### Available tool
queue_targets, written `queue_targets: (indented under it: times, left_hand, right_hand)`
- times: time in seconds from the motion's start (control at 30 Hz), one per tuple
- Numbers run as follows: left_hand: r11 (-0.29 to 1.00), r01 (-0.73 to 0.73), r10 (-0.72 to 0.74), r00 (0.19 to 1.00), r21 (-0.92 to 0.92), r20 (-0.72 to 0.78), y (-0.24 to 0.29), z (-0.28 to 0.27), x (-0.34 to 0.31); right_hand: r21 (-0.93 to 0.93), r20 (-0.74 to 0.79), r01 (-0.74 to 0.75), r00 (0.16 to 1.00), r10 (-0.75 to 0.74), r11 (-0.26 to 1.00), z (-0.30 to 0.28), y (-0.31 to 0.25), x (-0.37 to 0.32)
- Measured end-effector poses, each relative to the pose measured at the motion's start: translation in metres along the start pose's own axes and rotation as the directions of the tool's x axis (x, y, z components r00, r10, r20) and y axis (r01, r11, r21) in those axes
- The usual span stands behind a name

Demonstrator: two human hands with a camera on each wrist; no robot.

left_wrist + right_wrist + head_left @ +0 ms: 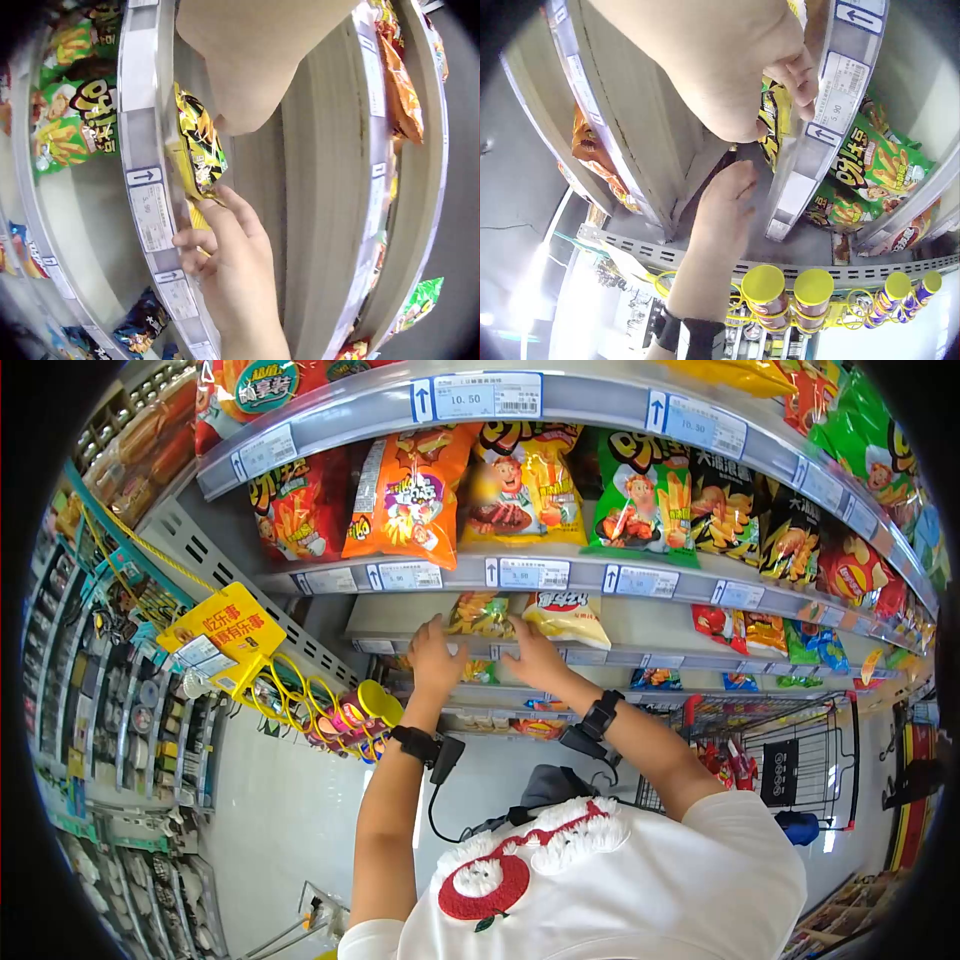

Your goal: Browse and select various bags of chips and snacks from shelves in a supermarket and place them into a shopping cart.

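A yellow, green and black snack bag (478, 614) leans on the lower shelf between both hands. My right hand (535, 660) is at its right edge, fingers bent; in the left wrist view this right hand (238, 262) pinches the edge of the bag (201, 146). The left hand (436, 658) is raised at the bag's left side with fingers spread. From the right wrist, the left hand (726, 201) appears beside the bag (775, 124), its fingers loosely bent and holding nothing. A white and yellow bag (568, 618) lies right of the right hand.
Above runs a shelf edge with price labels (527, 574), carrying an orange bag (410, 490) and a green bag (643, 500). Yellow wire rings (290, 690) with capped canisters stick out at left. A shopping cart (770, 750) stands at right.
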State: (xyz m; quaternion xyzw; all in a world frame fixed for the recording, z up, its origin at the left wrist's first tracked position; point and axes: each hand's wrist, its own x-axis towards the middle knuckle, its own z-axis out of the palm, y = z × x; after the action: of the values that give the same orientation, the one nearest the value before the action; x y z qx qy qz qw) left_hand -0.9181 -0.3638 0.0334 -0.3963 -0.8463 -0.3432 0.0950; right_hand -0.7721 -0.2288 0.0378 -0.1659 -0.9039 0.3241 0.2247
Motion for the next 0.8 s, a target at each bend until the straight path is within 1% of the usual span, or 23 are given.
queue_targets:
  times: [0.07,0.1,0.13,0.17,0.2,0.23,0.27,0.37,0.4,0.47,0.5,0.53,0.57,0.6,0.63,0.67,0.7,0.73,0.8]
  left_hand:
    - [0.993,0.074,-0.083,0.992,0.094,0.093,-0.002,0.007,0.008]
    - [0.983,0.111,-0.131,0.982,0.146,0.139,-0.004,0.008,0.011]
    - [0.984,0.141,-0.162,0.965,0.111,0.205,-0.006,0.009,0.017]
    - [0.981,0.148,-0.171,0.965,0.123,0.201,-0.006,0.010,0.020]
    - [0.979,0.151,-0.178,0.963,0.139,0.204,-0.001,0.009,0.022]
    - [0.977,0.151,-0.180,0.962,0.152,0.205,0.001,0.010,0.025]
    - [0.986,0.131,-0.149,0.969,0.100,0.197,-0.008,0.020,0.028]
    - [0.994,-0.005,0.012,0.998,-0.110,0.066,-0.008,0.020,0.032]
    - [0.972,-0.083,0.081,0.997,-0.219,-0.022,-0.006,0.016,0.029]
    - [0.928,-0.070,0.095,0.994,-0.366,0.050,0.003,-0.002,0.020]
    - [0.896,-0.056,0.107,0.990,-0.440,0.092,0.010,-0.012,0.013]
    - [0.825,0.019,0.097,0.980,-0.565,0.173,0.018,-0.023,0.004]
    - [0.693,0.178,0.056,0.953,-0.698,0.298,0.018,-0.030,-0.005]
    - [0.531,0.351,0.037,0.900,-0.771,0.435,0.016,-0.036,-0.013]
    - [0.347,0.524,0.042,0.820,-0.778,0.571,0.014,-0.039,-0.019]
    - [0.128,0.654,0.099,0.739,-0.745,0.666,0.010,-0.040,-0.023]
    - [0.041,0.709,0.203,0.685,-0.704,0.700,0.001,-0.035,-0.028]
    - [0.024,0.757,0.276,0.623,-0.653,0.732,0.007,-0.037,-0.033]
    - [0.014,0.846,0.414,0.480,-0.533,0.773,0.019,-0.040,-0.052]
  right_hand:
    - [-0.077,-0.009,0.016,1.000,-0.017,0.997,0.011,0.014,0.017]
    - [-0.092,0.014,-0.004,1.000,0.006,0.996,0.013,0.014,0.022]
    - [-0.108,0.038,-0.028,0.999,0.032,0.994,0.014,0.014,0.027]
    - [-0.124,0.058,-0.056,0.996,0.064,0.991,0.015,0.014,0.031]
    - [-0.134,0.009,-0.050,0.999,0.052,0.990,0.017,0.012,0.033]
    - [-0.063,0.022,-0.102,0.994,0.104,0.993,0.019,0.015,0.035]
    - [0.008,0.034,-0.155,0.987,0.154,0.988,0.023,0.021,0.037]
    - [0.262,0.003,-0.217,0.975,0.224,0.940,0.024,0.034,0.039]
    - [0.332,0.003,-0.245,0.966,0.259,0.911,0.015,0.027,0.032]
    - [0.454,-0.027,-0.276,0.946,0.323,0.847,-0.012,-0.006,0.016]
    - [0.503,-0.061,-0.248,0.945,0.320,0.828,-0.014,-0.010,0.007]
    - [0.550,-0.101,-0.218,0.941,0.323,0.806,-0.013,-0.014,-0.005]
    - [0.596,-0.144,-0.188,0.932,0.334,0.781,-0.012,-0.020,-0.020]
    - [0.583,-0.209,-0.156,0.920,0.332,0.798,-0.016,-0.030,-0.036]
    - [0.562,-0.287,-0.091,0.910,0.297,0.822,-0.015,-0.038,-0.053]
    - [0.529,-0.358,-0.035,0.897,0.261,0.848,-0.013,-0.045,-0.072]
    - [0.486,-0.419,0.013,0.881,0.220,0.874,-0.013,-0.054,-0.094]
    - [0.573,-0.384,-0.025,0.875,0.295,0.819,-0.016,-0.069,-0.115]
    - [0.383,-0.470,-0.032,0.854,0.225,0.923,-0.017,-0.088,-0.149]
